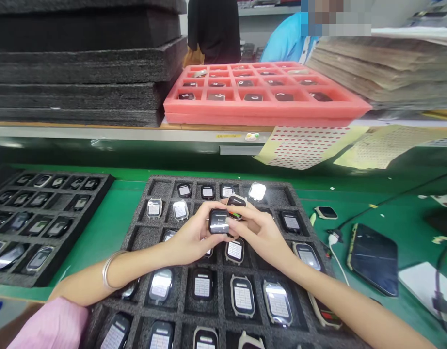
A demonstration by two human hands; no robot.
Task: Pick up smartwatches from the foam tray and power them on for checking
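Note:
My left hand [199, 230] is closed around a black smartwatch body [218, 223] without a strap, its lit screen facing me. With my right hand [254, 230] I also grip this watch, the fingertips pressed at its right edge and screen. A second, pale-framed smartwatch body [237, 199] shows just beyond the right fingers; whether they hold it too I cannot make out. Both hands are above a dark grey foam tray [136, 261], whose compartments hold several watch bodies, many with lit white screens, such as a pale-framed one [242, 296].
Another foam tray [112, 182] of watches lies left. On the green bench [118, 206], right, are a loose watch [326, 212], a phone [374, 259] and cables [340, 266]. A shelf above bears a pink foam tray [267, 116] and stacked black foam [78, 63]. People are beyond.

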